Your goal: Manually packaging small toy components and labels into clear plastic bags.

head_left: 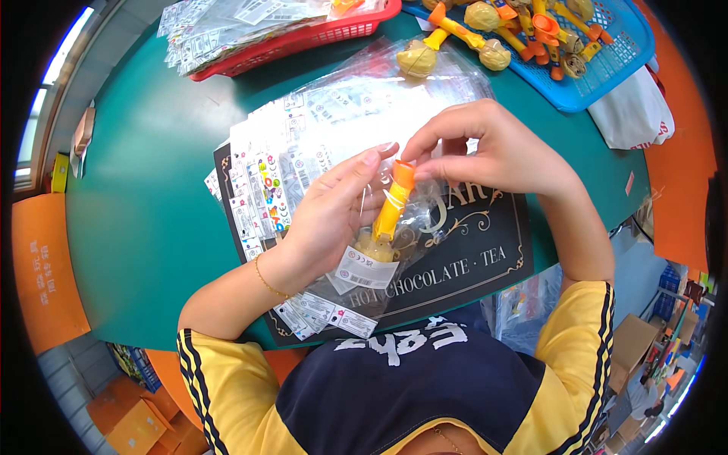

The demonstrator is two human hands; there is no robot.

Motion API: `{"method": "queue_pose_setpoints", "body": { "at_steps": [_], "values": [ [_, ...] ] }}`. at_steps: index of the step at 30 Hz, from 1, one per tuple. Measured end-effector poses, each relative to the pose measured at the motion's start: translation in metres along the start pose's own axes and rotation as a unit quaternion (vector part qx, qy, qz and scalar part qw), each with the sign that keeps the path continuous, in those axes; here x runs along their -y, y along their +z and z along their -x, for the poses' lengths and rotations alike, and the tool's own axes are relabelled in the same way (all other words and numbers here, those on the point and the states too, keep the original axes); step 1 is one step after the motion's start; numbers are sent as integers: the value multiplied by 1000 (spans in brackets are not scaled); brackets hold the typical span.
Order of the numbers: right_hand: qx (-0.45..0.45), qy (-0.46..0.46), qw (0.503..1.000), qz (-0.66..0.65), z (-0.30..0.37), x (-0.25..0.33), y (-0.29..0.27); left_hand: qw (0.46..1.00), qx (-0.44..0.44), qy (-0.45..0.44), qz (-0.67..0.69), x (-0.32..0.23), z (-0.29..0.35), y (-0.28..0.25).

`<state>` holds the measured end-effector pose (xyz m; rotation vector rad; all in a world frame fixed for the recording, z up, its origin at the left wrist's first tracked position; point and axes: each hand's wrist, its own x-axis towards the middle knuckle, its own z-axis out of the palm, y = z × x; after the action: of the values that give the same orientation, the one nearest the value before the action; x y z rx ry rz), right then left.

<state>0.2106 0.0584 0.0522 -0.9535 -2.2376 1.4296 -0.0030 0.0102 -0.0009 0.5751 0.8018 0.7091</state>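
While seemingly steadying the yellow-and-orange tubular plastic toy [393, 203] over the black gold-bordered mat [455, 294], pinches its one-o'clock orange end with the right hand [489, 148]; cannot tell the nine-o'clock left hand's [318, 208] grip.

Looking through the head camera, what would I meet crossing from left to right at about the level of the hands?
An orange box with pale writing → the person's left hand → a slim yellow toy with an orange end → the person's right hand → a white, cloth-like bundle.
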Motion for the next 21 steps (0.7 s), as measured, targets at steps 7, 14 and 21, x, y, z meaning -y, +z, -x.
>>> {"method": "queue_pose_setpoints", "body": {
  "at_steps": [7, 14, 21],
  "values": [
    [-44, -103, 991, 74, 3, -24, 10, 1000, 4, 6, 21, 1, -1, 1],
    [19, 54, 989, -136, 7, 1, 13, 1000, -28, 8, 7, -2, 3, 7],
    [47, 3, 998, -47, 10, -7, 19, 998, -48, 30, 21, -4, 5, 9]
  ]
}}
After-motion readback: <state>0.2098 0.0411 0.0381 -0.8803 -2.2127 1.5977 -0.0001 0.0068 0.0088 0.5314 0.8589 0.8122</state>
